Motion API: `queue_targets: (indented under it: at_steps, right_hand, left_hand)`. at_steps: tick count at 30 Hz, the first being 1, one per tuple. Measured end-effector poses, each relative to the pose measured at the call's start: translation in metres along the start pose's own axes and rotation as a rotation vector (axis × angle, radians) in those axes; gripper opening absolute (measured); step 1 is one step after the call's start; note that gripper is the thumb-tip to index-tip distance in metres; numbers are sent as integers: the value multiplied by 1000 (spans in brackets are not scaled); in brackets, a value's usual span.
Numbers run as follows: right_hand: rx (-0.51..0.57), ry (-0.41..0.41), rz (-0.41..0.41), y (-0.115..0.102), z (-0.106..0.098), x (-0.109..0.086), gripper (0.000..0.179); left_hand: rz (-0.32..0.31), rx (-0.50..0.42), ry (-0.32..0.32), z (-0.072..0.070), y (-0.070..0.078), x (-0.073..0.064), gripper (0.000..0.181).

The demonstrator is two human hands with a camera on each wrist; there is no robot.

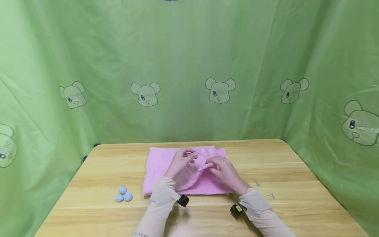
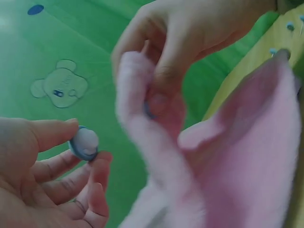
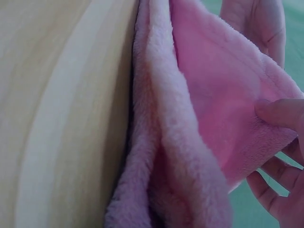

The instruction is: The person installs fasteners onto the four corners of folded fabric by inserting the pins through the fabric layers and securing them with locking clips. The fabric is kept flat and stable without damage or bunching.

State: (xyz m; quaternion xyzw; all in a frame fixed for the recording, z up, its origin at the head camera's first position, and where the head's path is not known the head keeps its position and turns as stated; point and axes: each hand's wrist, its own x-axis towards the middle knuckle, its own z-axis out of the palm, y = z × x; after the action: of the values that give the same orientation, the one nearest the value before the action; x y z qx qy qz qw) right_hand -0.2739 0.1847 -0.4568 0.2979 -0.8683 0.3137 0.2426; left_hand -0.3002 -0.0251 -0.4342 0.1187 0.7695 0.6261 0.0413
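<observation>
A cap (image 2: 87,141) is pinched in the left grip (image 1: 180,161), cloth (image 1: 161,161) in the right grip (image 1: 223,170), at the tabletop's (image 1: 115,164) 12 o'clock; the cloth is best held steady, the cap kept square

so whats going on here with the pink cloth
A person is handling a fluffy pink cloth on a wooden table. The left hand pinches a round blue piece with a white middle. The right hand pinches the cloth's raised edge, and a bit of blue shows at its grip. Three more blue pieces lie to the left, two blue-headed pins to the right.
</observation>
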Motion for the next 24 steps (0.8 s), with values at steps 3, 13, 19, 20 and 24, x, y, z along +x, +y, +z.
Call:
queue_targets:
  at_steps: [3,13,19,20,24]
  right_hand:
    - [0,6,-11,-1,0,0,24]
    - [-14,-22,15,-3,0,2,22]
    - [-29,-6,8,-3,1,2,24]
    - [-34,-6,8,-3,1,2,25]
    - [-34,-6,9,-3,2,1,25]
  left_hand:
    - [-36,-118,-11,10,-7,2,35]
    - [-97,-325,-12,30,-13,2,32]
    - [-98,-339,-22,30,-14,3,30]
    - [-102,-340,-20,29,-14,2,30]
    - [-116,-333,-11,29,-13,2,30]
